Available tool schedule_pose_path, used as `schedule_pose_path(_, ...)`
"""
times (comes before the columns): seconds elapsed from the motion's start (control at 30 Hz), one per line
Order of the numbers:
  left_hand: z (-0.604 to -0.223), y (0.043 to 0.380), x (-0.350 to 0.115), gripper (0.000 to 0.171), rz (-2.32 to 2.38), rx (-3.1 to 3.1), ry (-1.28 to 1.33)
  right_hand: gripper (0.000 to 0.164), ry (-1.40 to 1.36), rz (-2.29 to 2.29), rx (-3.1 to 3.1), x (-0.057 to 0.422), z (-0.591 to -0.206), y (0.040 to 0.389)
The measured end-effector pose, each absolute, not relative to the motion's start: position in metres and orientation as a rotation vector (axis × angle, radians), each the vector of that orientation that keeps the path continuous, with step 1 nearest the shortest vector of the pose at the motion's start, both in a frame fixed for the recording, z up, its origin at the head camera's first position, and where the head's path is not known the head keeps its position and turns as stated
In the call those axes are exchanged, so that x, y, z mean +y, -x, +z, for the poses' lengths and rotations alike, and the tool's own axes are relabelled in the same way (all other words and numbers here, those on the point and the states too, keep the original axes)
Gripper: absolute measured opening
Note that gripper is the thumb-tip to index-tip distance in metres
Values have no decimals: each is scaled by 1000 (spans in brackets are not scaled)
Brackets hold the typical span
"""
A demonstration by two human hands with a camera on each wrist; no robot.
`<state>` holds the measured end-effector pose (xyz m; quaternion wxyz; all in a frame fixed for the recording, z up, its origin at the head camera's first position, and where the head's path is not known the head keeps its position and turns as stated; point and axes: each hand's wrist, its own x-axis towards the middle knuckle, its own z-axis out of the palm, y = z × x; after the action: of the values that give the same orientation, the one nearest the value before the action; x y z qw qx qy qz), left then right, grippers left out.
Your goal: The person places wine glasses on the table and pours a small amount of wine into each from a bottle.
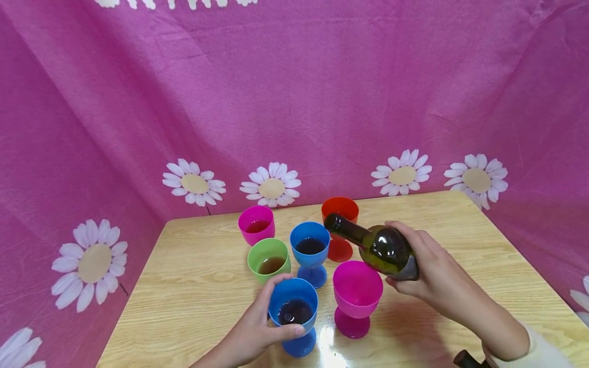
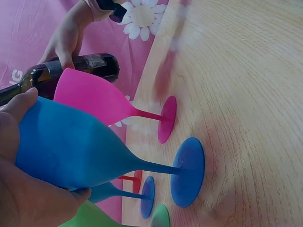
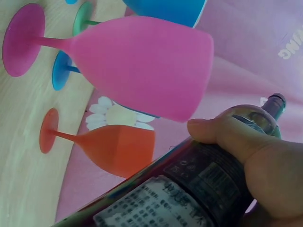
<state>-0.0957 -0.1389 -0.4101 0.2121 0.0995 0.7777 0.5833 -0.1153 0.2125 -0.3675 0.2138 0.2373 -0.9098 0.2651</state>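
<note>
My left hand point(image 1: 255, 329) grips the bowl of a blue goblet point(image 1: 294, 294) at the table's near side; dark liquid lies inside it. In the left wrist view, this goblet's foot point(image 2: 188, 172) rests on the table. My right hand point(image 1: 434, 271) holds a dark green wine bottle point(image 1: 386, 248) by its body, tilted with its neck pointing left. The bottle's mouth is above the goblets, beside a second blue goblet point(image 1: 310, 230), and no stream shows. Below the bottle stands a pink goblet point(image 1: 358, 286) with no liquid visible inside. A printed label point(image 3: 156, 203) shows on the bottle.
Behind stand a green goblet point(image 1: 269, 248), another pink goblet point(image 1: 256, 214) and a red goblet point(image 1: 339, 207); liquid shows in the green and pink ones. The wooden table point(image 1: 193, 286) meets a pink curtain point(image 1: 294, 102) with white daisies. A dark object point(image 1: 467, 359) is near my right sleeve.
</note>
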Motion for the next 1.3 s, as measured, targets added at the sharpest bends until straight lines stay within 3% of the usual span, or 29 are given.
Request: schedule_pose_path(1.3,-414,94,-138,84,1649,2167,-311,107,-169,1362,-2431,224,-438,162)
